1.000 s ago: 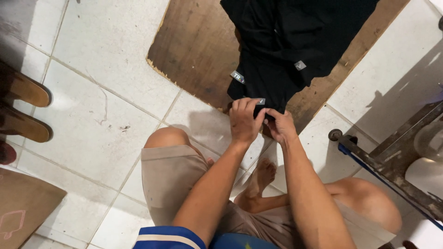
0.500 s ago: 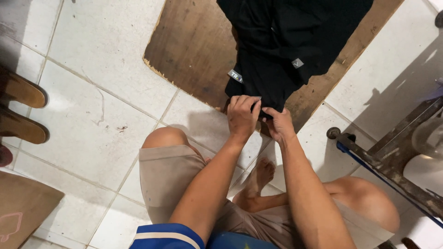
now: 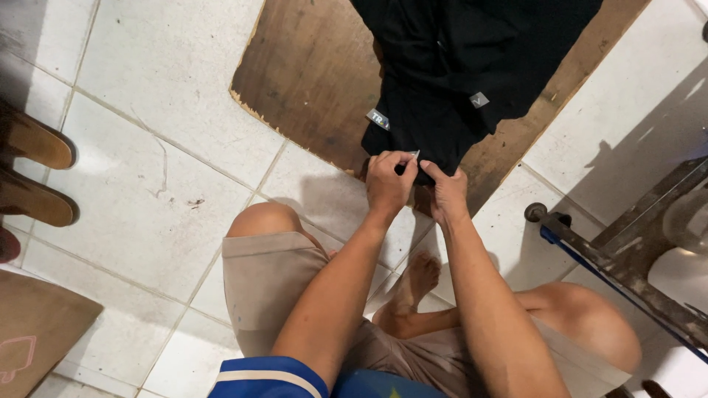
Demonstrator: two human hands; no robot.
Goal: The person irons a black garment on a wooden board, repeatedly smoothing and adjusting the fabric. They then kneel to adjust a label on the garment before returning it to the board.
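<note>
The folded black cloth garment (image 3: pixel 457 74) lies lengthwise on the brown wooden board (image 3: pixel 310 81), its near end pinched by both hands, left hand (image 3: pixel 389 184) and right hand (image 3: pixel 445 193), with brown sandals (image 3: pixel 33 173) far left of the board.

Small grey rectangular label (image 3: pixel 377 119) on the black garment's left edge, grey square label (image 3: pixel 479 99) on its right fold, tiny pale tag (image 3: pixel 414 155) at the hem
</note>
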